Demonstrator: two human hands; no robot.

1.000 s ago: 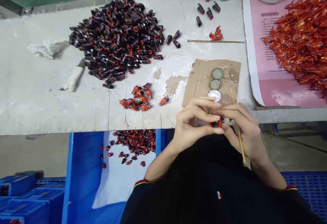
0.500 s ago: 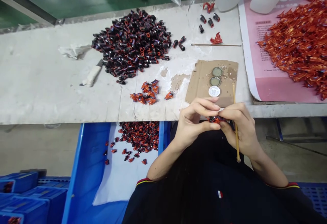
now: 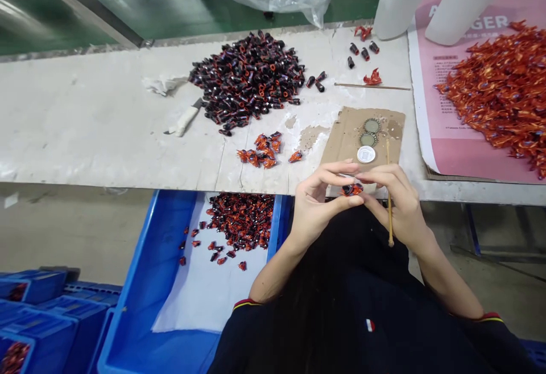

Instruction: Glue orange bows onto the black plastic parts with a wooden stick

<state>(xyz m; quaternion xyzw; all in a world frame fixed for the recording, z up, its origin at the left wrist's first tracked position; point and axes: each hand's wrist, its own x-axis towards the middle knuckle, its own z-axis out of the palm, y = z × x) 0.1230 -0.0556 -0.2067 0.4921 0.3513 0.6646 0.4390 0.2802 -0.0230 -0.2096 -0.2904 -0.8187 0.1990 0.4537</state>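
Black-and-orange rolled pieces heaped in a dark pile (image 3: 249, 81) on a chalky white, smudged table (image 3: 85, 129); bright red-orange, gold-flecked wrappers (image 3: 501, 86) spread over a pink printed sheet (image 3: 452, 146) with white lettering. Brown cardboard (image 3: 341, 140) bearing two dull grey-green caps (image 3: 371, 126) and one white cap (image 3: 365, 154); a small red-and-black piece (image 3: 352, 189) pinched between left hand (image 3: 318, 206) and right hand (image 3: 398, 206), alongside a pale tan stick (image 3: 389, 203). Blue crate (image 3: 140, 288) lined in white and sprinkled with red-black bits; dark navy sleeves edged in red and yellow stripes, green floor beyond.
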